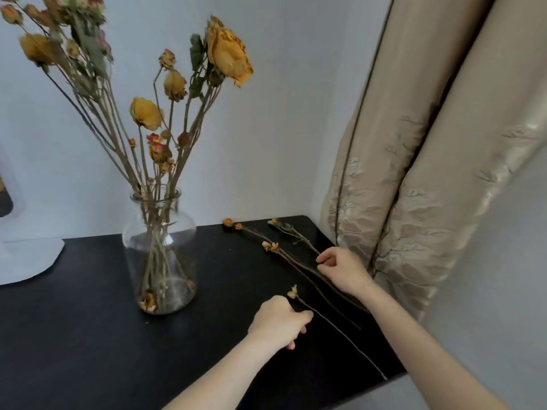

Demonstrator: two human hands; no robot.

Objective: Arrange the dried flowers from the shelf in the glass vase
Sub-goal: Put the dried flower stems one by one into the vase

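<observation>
A clear glass vase (159, 255) stands on the black shelf (88, 335) and holds several dried yellow and orange flowers (228, 51). To its right, several loose dried stems (284, 255) lie on the shelf with small buds pointing toward the wall. My left hand (279, 321) pinches a thin stem with a small yellow bud (293, 292) near its top; the stem runs back to the shelf's front edge. My right hand (343, 270) has its fingers curled on the loose stems at their middle.
A beige embroidered curtain (414, 202) hangs at the shelf's right end. A white object's base (26, 258) sits at the far left. The pale wall (281, 128) backs the shelf.
</observation>
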